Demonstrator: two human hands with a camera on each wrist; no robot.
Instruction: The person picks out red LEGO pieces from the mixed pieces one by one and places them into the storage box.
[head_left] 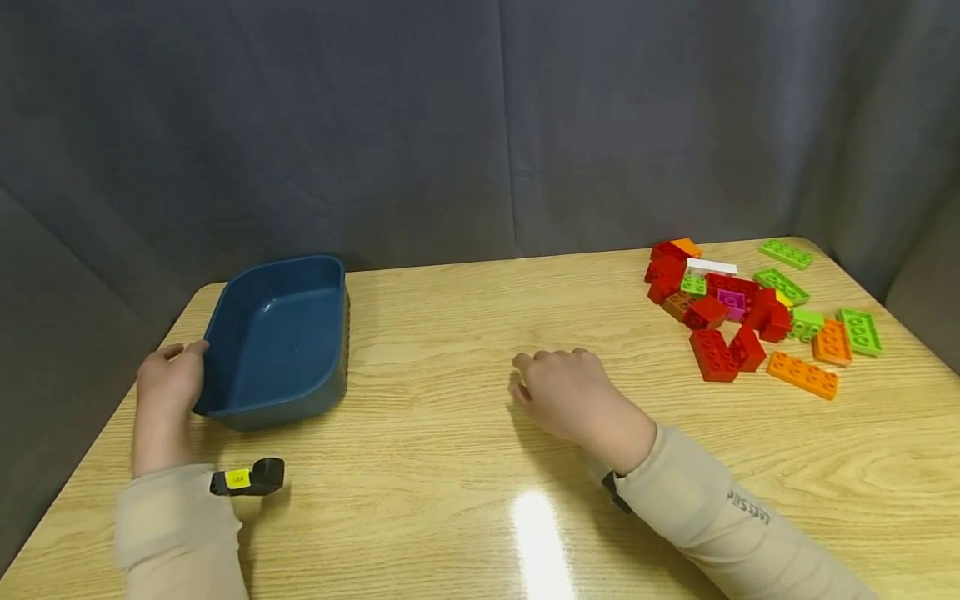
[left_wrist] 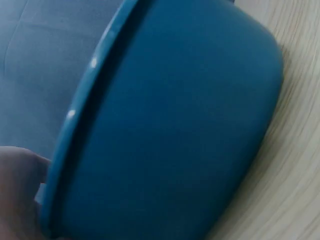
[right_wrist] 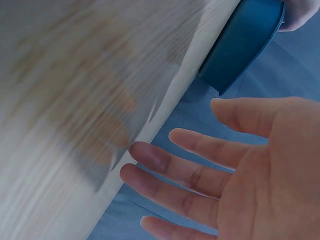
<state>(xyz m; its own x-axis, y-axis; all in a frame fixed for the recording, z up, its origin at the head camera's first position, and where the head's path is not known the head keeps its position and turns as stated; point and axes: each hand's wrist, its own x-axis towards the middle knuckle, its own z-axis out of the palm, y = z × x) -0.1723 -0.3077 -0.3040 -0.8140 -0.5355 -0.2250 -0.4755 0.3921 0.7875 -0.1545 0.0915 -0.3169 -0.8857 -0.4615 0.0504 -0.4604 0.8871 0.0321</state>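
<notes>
A deep blue plastic bin (head_left: 292, 408) stands at the left of the wooden table, nothing inside it. My left hand (head_left: 168, 379) grips its left rim, thumb and fingers around the edge. The bin's outer wall (left_wrist: 175, 125) fills most of the left wrist view, with part of the left hand (left_wrist: 20, 192) at the rim. Over the middle of the table is my right hand (head_left: 566, 396), holding nothing. In the right wrist view the right hand (right_wrist: 260, 165) shows its palm, the fingers spread and loosely extended.
Toy building bricks lie heaped at the back right, mostly red (head_left: 714, 356), with orange (head_left: 802, 375), lime green (head_left: 861, 332), white (head_left: 711, 267) and magenta (head_left: 731, 304) ones. A dark curtain (head_left: 450, 125) hangs behind the table (head_left: 435, 333). Glare marks the tabletop near the front.
</notes>
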